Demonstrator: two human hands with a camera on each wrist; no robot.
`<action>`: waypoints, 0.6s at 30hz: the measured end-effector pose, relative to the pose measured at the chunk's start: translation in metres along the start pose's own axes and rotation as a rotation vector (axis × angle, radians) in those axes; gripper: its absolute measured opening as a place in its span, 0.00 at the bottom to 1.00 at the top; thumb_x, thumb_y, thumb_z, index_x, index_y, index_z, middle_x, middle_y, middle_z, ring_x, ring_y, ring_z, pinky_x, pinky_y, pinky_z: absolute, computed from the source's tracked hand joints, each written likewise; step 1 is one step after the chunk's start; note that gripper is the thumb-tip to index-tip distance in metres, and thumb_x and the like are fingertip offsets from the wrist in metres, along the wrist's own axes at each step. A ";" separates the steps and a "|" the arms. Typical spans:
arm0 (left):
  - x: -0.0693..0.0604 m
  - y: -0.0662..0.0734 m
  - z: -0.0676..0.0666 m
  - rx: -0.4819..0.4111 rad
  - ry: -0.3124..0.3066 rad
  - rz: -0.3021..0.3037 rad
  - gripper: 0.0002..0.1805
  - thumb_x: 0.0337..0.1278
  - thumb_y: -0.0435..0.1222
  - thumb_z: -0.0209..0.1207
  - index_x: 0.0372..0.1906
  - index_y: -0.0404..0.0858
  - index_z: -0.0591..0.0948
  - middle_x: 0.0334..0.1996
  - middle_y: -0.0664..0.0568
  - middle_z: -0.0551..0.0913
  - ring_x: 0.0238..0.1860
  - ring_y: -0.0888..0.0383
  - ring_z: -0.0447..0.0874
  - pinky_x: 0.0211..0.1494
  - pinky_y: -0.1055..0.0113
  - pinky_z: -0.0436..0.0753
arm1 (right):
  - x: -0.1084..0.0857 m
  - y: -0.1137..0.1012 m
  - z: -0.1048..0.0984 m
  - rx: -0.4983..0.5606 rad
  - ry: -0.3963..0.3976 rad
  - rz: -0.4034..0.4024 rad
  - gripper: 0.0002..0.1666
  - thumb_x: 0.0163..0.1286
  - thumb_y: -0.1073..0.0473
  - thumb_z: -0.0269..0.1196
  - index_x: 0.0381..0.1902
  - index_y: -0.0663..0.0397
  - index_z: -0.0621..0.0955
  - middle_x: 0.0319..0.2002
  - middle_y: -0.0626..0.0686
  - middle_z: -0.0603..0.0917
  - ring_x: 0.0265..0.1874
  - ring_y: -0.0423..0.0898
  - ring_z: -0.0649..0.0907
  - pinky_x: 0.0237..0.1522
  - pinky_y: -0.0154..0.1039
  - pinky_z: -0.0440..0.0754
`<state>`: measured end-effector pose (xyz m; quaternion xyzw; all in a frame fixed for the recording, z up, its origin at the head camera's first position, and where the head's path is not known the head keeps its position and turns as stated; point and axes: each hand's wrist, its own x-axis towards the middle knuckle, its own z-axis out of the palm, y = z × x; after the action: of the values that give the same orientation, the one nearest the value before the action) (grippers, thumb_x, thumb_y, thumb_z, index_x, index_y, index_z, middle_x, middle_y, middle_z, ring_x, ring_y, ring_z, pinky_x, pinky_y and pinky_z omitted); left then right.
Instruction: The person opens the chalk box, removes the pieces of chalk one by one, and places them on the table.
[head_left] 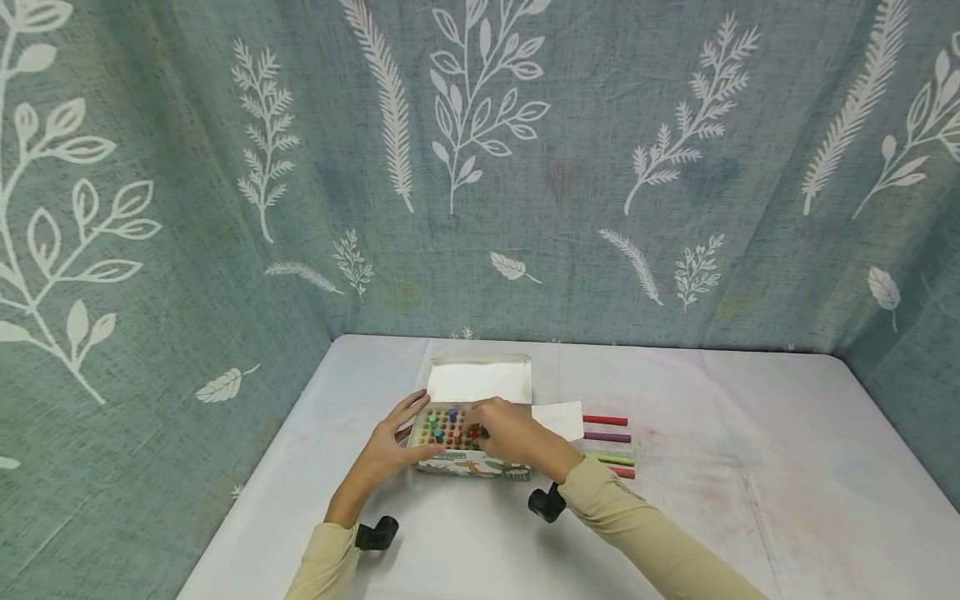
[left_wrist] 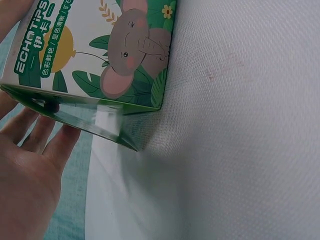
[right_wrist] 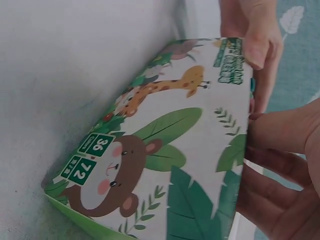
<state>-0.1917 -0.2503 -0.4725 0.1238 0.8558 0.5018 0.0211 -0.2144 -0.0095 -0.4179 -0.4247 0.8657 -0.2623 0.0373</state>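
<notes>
A cardboard marker box (head_left: 472, 465) printed with cartoon animals stands on the white table, its lid flap folded back. Its top is a grid of holes with several coloured marker ends, among them a blue one (head_left: 452, 414) and a green one (head_left: 432, 421). My left hand (head_left: 390, 450) grips the box's left end, thumb on the front top edge and fingers along the far side. Over the grid's right part, my right hand (head_left: 506, 429) bends its fingers down and pinches a dark-ended marker (head_left: 483, 432), mostly hidden by the fingers. A red marker end (head_left: 474, 435) is beside them.
Right of the box lie several loose markers: a red one (head_left: 606, 421), a purple one (head_left: 607, 437) and a lime one (head_left: 611, 458), plus another red one. A white side flap (head_left: 558, 418) sticks out rightward. A patterned curtain (head_left: 480, 250) hangs behind the table.
</notes>
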 end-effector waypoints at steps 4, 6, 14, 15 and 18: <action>-0.002 0.000 0.002 -0.005 0.007 -0.003 0.49 0.45 0.47 0.71 0.73 0.47 0.59 0.73 0.56 0.50 0.73 0.48 0.47 0.69 0.46 0.61 | 0.000 0.001 0.005 -0.033 -0.014 -0.014 0.12 0.60 0.71 0.63 0.41 0.55 0.86 0.37 0.49 0.86 0.37 0.41 0.83 0.36 0.27 0.81; -0.002 0.001 0.002 -0.005 0.007 -0.006 0.49 0.45 0.47 0.72 0.73 0.47 0.59 0.74 0.55 0.51 0.73 0.48 0.48 0.69 0.46 0.61 | 0.000 0.001 0.005 -0.048 -0.018 -0.017 0.13 0.60 0.72 0.63 0.41 0.56 0.86 0.36 0.50 0.86 0.36 0.41 0.84 0.36 0.26 0.81; -0.002 0.002 0.002 0.002 0.008 -0.015 0.50 0.45 0.46 0.72 0.73 0.44 0.59 0.74 0.53 0.51 0.73 0.48 0.48 0.69 0.47 0.62 | 0.000 0.002 0.006 -0.056 -0.001 -0.034 0.14 0.59 0.75 0.62 0.38 0.57 0.87 0.35 0.51 0.86 0.34 0.42 0.84 0.33 0.27 0.81; -0.002 0.002 0.002 0.002 0.009 -0.013 0.50 0.45 0.46 0.72 0.73 0.44 0.59 0.74 0.53 0.51 0.73 0.48 0.48 0.69 0.47 0.62 | 0.000 0.001 0.006 -0.045 0.004 -0.035 0.14 0.58 0.76 0.62 0.38 0.57 0.87 0.35 0.51 0.86 0.34 0.43 0.84 0.33 0.27 0.81; -0.002 0.002 0.002 0.006 0.007 0.000 0.50 0.45 0.46 0.72 0.73 0.43 0.59 0.74 0.50 0.50 0.72 0.47 0.48 0.69 0.46 0.62 | -0.001 0.001 0.006 -0.010 0.022 -0.027 0.15 0.58 0.77 0.61 0.38 0.58 0.87 0.36 0.52 0.86 0.35 0.43 0.85 0.33 0.26 0.81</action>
<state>-0.1892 -0.2482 -0.4714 0.1220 0.8574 0.4996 0.0178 -0.2129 -0.0107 -0.4236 -0.4336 0.8615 -0.2632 0.0223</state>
